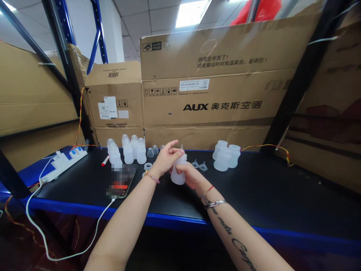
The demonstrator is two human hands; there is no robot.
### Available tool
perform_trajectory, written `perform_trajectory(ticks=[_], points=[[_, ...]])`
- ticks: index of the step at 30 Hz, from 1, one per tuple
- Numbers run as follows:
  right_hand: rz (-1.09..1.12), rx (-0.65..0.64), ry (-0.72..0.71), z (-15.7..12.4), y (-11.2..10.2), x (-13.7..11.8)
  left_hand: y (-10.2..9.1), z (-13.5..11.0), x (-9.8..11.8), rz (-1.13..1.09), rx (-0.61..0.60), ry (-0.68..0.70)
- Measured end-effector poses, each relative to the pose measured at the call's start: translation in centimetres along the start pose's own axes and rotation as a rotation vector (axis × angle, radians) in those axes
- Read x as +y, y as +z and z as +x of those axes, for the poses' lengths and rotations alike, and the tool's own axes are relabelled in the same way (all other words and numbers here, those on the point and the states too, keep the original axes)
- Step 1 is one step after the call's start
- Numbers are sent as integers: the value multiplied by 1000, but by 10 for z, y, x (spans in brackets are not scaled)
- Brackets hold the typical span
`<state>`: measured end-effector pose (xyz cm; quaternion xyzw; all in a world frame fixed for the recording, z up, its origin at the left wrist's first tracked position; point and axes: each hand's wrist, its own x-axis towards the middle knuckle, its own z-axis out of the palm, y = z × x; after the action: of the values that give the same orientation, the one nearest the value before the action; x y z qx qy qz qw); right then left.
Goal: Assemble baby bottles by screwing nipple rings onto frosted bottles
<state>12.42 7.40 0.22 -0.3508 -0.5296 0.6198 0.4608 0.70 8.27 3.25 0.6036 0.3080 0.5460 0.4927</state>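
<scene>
A translucent white baby bottle [178,177] stands upright, with a nipple showing at its top. My right hand [190,175] is wrapped round the bottle's body from the right. At the bottle's neck, my left hand [167,158] grips with the thumb and some fingers, while its upper fingers stretch out past the nipple. The fingers partly hide the neck. Just right of the hands lie two clear nipples [203,166]. To the left are clear caps [150,152] and a white ring [147,166], partly near my left wrist.
Several capped bottles [128,152] stand at the back left, and three uncapped bottles [222,160] at the right. A phone [126,184] on a white cable, a red-and-white marker [105,160] and a power strip [64,165] lie on the left. Cardboard [214,124] walls the back of the black shelf [254,195].
</scene>
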Motion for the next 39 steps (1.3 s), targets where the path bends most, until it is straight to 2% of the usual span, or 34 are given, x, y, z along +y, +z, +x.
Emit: perform_trajectory(ticks=[2,4,6,9,11,14,18,20,22,25,27,30,32,35,39], points=[[-42,-11,-8,-2,0,0,-1,0,3,-136,-100,-80],[-62,-42,-3,-2,0,0,0,-1,3,-182,-152,-133],[-58,-68,3,-1,1,0,1,-2,1,-54,-66,-89],[-62,-58,-20,2,0,1,3,-2,-5,262,181,24],[-85,-17,-36,3,-2,2,2,-1,-7,305,213,39],[-77,-10,-30,0,-4,1,-3,0,-4,131,11,6],[46,-225,-11,-9,-3,-2,-18,-1,7,-98,-329,-80],[47,-318,-14,-11,-4,-3,-24,-2,11,-191,-432,-101],[21,-381,-16,-10,-7,-3,-26,-3,11,-238,-477,-105],[24,-373,-16,-4,-12,-3,-19,-2,6,-200,-422,-92],[-2,-245,-25,1,-14,-2,-11,-2,2,-88,-252,-43],[-77,-9,-64,7,-13,-1,1,-2,-4,206,89,104],[-98,106,-95,9,-12,0,4,-2,-7,340,180,166],[-112,157,-88,8,-10,0,2,-1,-10,309,91,160],[-78,1,-4,3,-9,0,-7,1,-6,182,-102,71]])
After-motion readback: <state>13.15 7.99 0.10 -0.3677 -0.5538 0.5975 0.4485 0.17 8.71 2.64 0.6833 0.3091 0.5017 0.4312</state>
